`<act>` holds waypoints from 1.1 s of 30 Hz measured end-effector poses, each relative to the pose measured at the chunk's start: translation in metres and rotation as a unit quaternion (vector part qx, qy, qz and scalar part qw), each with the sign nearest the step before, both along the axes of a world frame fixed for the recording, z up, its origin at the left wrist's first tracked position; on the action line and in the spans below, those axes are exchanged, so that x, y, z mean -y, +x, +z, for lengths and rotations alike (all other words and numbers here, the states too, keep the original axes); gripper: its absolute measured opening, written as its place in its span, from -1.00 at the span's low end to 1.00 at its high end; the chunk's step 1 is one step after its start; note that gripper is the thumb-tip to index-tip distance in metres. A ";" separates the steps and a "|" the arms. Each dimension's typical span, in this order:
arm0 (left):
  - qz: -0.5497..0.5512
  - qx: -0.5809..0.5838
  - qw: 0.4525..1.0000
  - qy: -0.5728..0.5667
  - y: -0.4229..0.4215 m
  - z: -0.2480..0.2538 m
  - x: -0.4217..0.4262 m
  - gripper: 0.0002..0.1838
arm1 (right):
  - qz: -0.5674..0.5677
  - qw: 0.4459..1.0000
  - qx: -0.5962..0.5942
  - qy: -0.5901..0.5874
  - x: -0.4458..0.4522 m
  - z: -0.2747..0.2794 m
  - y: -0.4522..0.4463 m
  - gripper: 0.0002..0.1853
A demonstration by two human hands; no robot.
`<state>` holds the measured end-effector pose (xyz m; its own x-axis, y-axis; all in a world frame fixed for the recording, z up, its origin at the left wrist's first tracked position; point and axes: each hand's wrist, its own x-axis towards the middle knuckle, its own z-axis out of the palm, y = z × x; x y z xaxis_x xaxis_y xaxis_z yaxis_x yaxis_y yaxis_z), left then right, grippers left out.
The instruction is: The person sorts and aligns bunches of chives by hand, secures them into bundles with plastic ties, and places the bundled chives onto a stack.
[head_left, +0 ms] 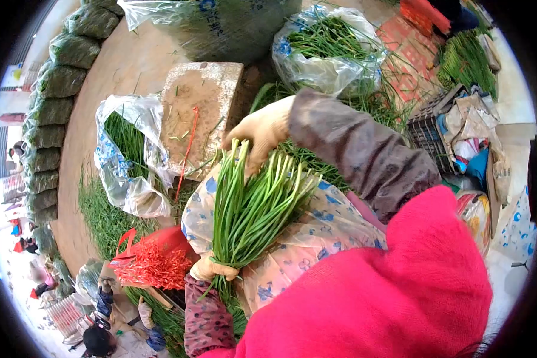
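A bunch of long green stalks with pale ends [256, 209] lies across the lap, over a plastic apron with blue prints [310, 238]. My left hand [212, 268], in a cream glove, is wrapped round the leafy lower part of the bunch. At the pale upper ends, my right hand [262, 131], gloved too, bends over the stalks with its fingers partly behind them. Just beyond is a worn board [191, 101] with a red tie [189, 149] on it. A red bag of shredded red ties [152, 262] sits beside my left forearm.
Open plastic bags of green stalks stand at the left [128, 143] and top [331, 48]. A black crate [429, 131] is at the right. Packed green bundles [59, 80] line the far left. Other people work at the lower left, one with a gloved hand [145, 313].
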<state>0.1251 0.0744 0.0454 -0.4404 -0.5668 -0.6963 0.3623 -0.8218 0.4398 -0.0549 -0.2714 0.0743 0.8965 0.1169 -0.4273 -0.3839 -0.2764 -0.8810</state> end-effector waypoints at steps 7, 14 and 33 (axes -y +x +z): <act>0.066 -0.038 0.995 -0.062 0.002 -0.011 -0.019 -0.52 | -0.421 0.876 0.133 0.192 0.034 -0.006 -0.012 -0.67; 0.130 -0.069 0.986 -0.078 0.001 -0.011 -0.023 -0.39 | -0.233 0.951 -0.126 -0.157 0.050 -0.071 -0.102 -0.59; 0.222 -0.059 0.973 -0.033 -0.012 -0.004 -0.015 -0.34 | -0.557 0.824 0.085 0.059 0.031 -0.071 -0.041 -0.74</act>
<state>0.1131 0.0895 0.0417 -0.2167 -0.7615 -0.6108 0.7263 -0.5439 0.4203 -0.0955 -0.3029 0.0031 0.5211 -0.7872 -0.3297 -0.2097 0.2563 -0.9436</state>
